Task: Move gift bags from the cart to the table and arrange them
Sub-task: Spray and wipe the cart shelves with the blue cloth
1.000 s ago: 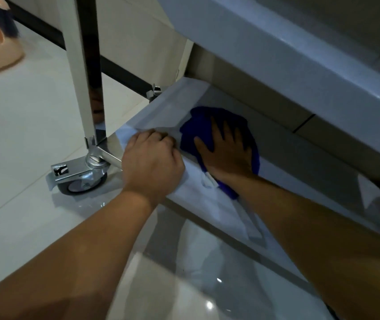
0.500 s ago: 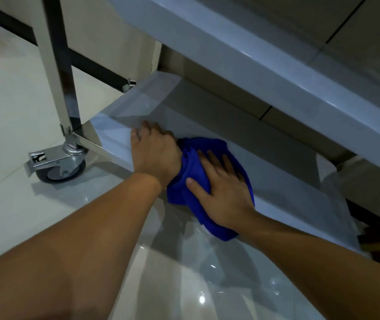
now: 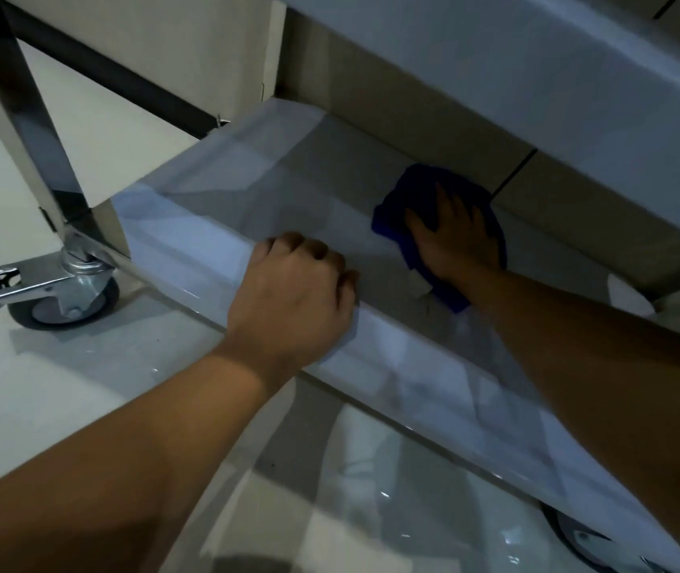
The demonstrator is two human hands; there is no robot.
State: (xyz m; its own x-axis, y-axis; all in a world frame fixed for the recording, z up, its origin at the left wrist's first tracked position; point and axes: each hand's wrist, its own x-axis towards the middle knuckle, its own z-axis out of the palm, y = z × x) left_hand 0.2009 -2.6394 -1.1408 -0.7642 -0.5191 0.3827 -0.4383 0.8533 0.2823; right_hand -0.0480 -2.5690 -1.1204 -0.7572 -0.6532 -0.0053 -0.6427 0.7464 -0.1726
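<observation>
Below, left hand (image 3: 293, 291) apparently grips the cart shelf (image 3: 214, 258) rim; right hand (image 3: 454, 241) presses flat on blue cloth (image 3: 396, 208).

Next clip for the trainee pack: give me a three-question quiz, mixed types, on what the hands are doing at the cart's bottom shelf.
1. True or false: the right hand presses flat on the blue cloth.
2. Multiple choice: the left hand is on A) the caster wheel, B) the lower shelf's front rim, C) the blue cloth.
3. Fill in: the blue cloth lies on the cart's ____ shelf.

Key: 1 true; 2 B; 3 lower.
</observation>
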